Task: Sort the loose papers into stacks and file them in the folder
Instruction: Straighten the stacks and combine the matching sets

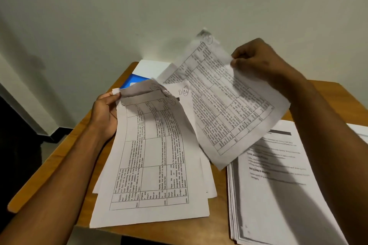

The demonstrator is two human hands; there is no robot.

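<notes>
Head view: a thin, floppy sheet [229,103] is being pinched at its edge by the right hand [256,59] above the desk [219,225], another sheet's corner [151,145] being gripped by the left hand [105,113].

We see two bare forearms reaching in from the lower corners, with no sleeve showing on either. The left hand [105,113] and the right hand [256,59] wear no glove, ring, watch or band. The fingers [238,53] are bare, and blur hides nails and finer detail.
</notes>
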